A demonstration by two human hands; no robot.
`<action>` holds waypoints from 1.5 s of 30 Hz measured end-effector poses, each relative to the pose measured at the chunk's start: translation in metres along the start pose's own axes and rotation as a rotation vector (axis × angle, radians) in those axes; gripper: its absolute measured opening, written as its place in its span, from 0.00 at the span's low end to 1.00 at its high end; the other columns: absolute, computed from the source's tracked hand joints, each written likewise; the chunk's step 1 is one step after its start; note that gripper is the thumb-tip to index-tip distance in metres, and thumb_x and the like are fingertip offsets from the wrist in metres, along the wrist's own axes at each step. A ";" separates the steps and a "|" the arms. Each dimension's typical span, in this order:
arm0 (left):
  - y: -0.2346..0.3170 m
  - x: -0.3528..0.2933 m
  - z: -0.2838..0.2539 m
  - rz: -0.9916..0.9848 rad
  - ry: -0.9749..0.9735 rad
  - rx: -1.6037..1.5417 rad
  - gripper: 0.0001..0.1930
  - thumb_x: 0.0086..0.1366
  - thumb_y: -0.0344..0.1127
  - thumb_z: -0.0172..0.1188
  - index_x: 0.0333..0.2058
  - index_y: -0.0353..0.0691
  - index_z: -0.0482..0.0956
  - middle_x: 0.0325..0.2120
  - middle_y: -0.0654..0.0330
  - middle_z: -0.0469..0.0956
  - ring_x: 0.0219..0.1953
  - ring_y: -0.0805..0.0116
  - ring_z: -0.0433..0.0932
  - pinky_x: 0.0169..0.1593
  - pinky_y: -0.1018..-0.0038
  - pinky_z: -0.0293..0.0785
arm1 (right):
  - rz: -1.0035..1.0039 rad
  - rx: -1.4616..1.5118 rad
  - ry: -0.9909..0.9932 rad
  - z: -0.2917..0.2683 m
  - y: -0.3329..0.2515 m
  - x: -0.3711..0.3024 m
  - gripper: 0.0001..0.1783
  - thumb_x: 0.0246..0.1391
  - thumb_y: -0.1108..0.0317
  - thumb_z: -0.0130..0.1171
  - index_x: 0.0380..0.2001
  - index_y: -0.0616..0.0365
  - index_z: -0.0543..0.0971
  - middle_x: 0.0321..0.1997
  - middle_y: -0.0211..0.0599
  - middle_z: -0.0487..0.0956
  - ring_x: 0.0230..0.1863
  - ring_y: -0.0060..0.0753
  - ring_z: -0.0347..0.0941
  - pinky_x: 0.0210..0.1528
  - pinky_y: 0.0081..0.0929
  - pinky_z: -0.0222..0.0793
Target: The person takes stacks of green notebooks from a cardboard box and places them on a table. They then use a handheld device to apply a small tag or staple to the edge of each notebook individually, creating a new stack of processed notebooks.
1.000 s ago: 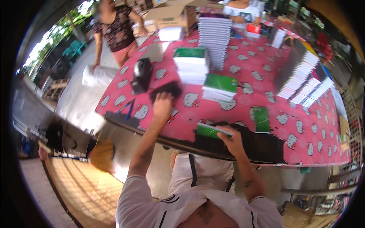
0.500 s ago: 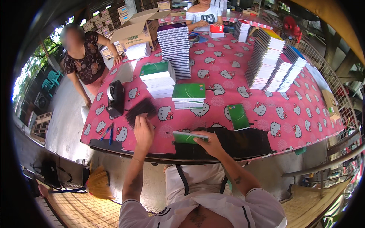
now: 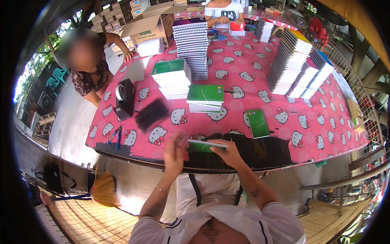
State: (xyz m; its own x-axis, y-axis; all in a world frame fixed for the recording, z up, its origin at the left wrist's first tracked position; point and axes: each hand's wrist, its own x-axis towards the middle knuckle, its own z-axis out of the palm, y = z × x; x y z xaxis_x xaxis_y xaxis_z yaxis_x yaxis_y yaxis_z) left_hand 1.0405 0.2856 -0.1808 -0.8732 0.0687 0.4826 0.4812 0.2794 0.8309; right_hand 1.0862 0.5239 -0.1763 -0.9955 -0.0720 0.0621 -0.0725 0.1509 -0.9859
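Observation:
A green notebook (image 3: 202, 147) is held near the table's front edge, its white page edge turned up. My right hand (image 3: 227, 152) is closed around its right end. At the notebook's left end is my left hand (image 3: 174, 153), fingers pointing up and smeared by motion; whether it holds anything does not show. Beyond that hand lies a flat pile of black binding coils (image 3: 152, 116). A short stack of green notebooks (image 3: 205, 95) stands farther back, with a taller green-topped stack (image 3: 170, 79) behind to its left. One green notebook (image 3: 258, 123) lies alone on the right.
A black tape dispenser (image 3: 124, 99) and blue pens (image 3: 118, 138) sit at left. Tall spiral notebook stacks (image 3: 191, 49) and more stacks (image 3: 286, 63) rise farther back, with a cardboard box (image 3: 148, 30) behind. One person leans at the left edge; another sits across, hands at a red notebook (image 3: 237, 28).
My left hand has moved from the coil pile rightward and nearer, to the notebook's left end. My right hand keeps the notebook. The person on the left leans closer.

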 end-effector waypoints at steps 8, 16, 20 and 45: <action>0.028 0.008 -0.021 0.071 -0.180 0.172 0.15 0.69 0.30 0.57 0.52 0.33 0.77 0.36 0.47 0.81 0.31 0.58 0.79 0.35 0.69 0.74 | -0.136 0.003 0.009 0.006 0.005 0.004 0.14 0.60 0.70 0.63 0.48 0.60 0.83 0.44 0.33 0.85 0.43 0.19 0.78 0.49 0.21 0.72; 0.031 0.010 -0.017 0.145 -0.180 0.285 0.14 0.63 0.28 0.63 0.48 0.37 0.82 0.26 0.55 0.78 0.26 0.60 0.76 0.30 0.69 0.72 | -0.118 0.043 0.008 0.006 0.009 0.005 0.14 0.60 0.70 0.62 0.49 0.62 0.82 0.45 0.34 0.85 0.44 0.20 0.78 0.50 0.21 0.72; 0.028 0.012 -0.018 0.217 -0.105 0.267 0.13 0.61 0.28 0.66 0.46 0.38 0.83 0.27 0.55 0.79 0.26 0.60 0.76 0.29 0.68 0.71 | -0.093 0.009 -0.002 0.006 0.004 0.003 0.14 0.60 0.71 0.62 0.49 0.62 0.81 0.45 0.36 0.85 0.45 0.21 0.78 0.50 0.22 0.73; 0.038 0.012 -0.017 0.133 -0.179 0.233 0.07 0.64 0.29 0.63 0.41 0.38 0.83 0.30 0.53 0.81 0.25 0.59 0.80 0.27 0.68 0.73 | -0.120 0.078 0.036 0.008 0.004 -0.001 0.14 0.61 0.71 0.61 0.49 0.63 0.81 0.45 0.37 0.84 0.46 0.23 0.78 0.50 0.23 0.72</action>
State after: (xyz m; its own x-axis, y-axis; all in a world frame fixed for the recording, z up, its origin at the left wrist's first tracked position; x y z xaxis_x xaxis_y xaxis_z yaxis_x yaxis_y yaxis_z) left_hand 1.0494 0.2810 -0.1388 -0.8136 0.2807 0.5092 0.5793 0.4666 0.6683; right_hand 1.0876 0.5167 -0.1815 -0.9816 -0.0493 0.1842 -0.1873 0.0659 -0.9801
